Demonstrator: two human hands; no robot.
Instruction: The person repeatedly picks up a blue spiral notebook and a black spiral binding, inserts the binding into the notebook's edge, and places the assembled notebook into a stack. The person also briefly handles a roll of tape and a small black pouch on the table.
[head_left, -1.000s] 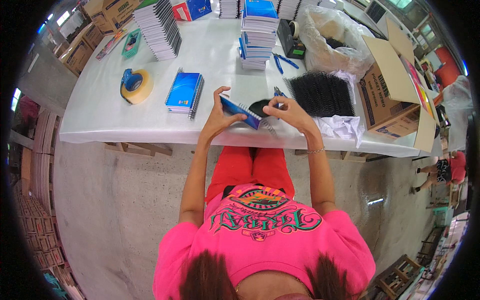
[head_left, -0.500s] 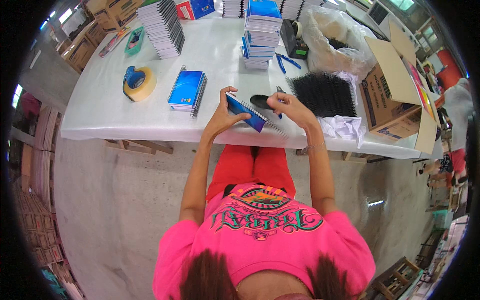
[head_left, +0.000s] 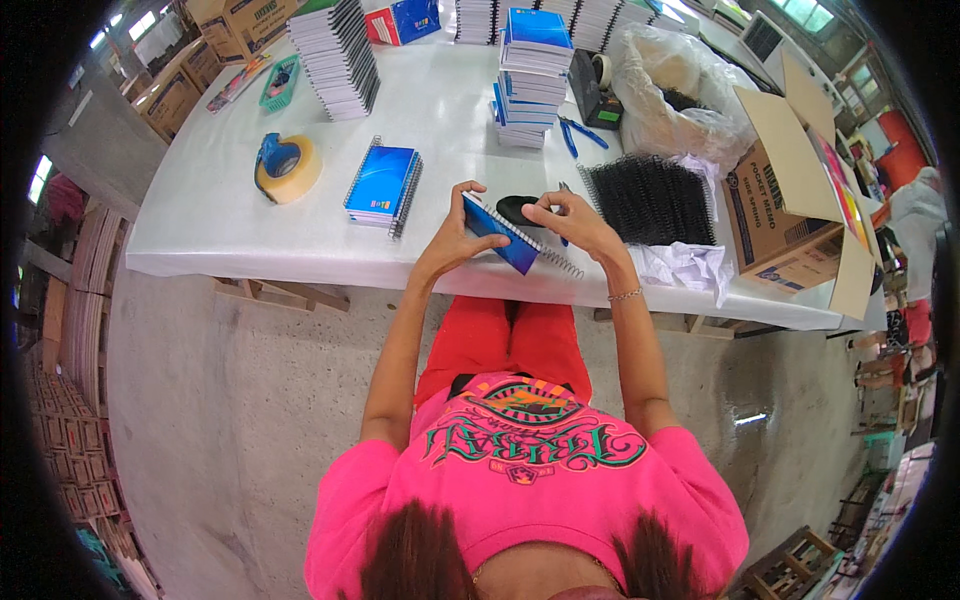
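My left hand [head_left: 460, 240] is wrapped round a blue-covered notebook [head_left: 505, 248], tilted above the table's near edge, thumb across its cover. A metal spiral coil [head_left: 560, 263] runs along the notebook's upper edge, its loose end sticking out beyond the lower right corner. My right hand [head_left: 575, 222] is closed in a pinch beside the coil, over a black oval object [head_left: 516, 210]. What its fingertips hold, if anything, is hidden. A blue-handled tool [head_left: 565, 241] shows partly beneath that hand. Left of my hands lies a small pile of blue spiral notebooks [head_left: 382, 183].
A tape roll [head_left: 290, 170] lies at left, tall notebook stacks [head_left: 535, 85] behind. To the right are blue-handled pliers [head_left: 582, 135], a black tape dispenser [head_left: 597, 100], a heap of black coils [head_left: 655, 200], crumpled white paper [head_left: 685, 265] and an open cardboard box [head_left: 780, 210].
My right hand has shifted slightly left, closer to the notebook and black oval object. My left hand keeps its grip on the notebook. The whole view has shifted a little.
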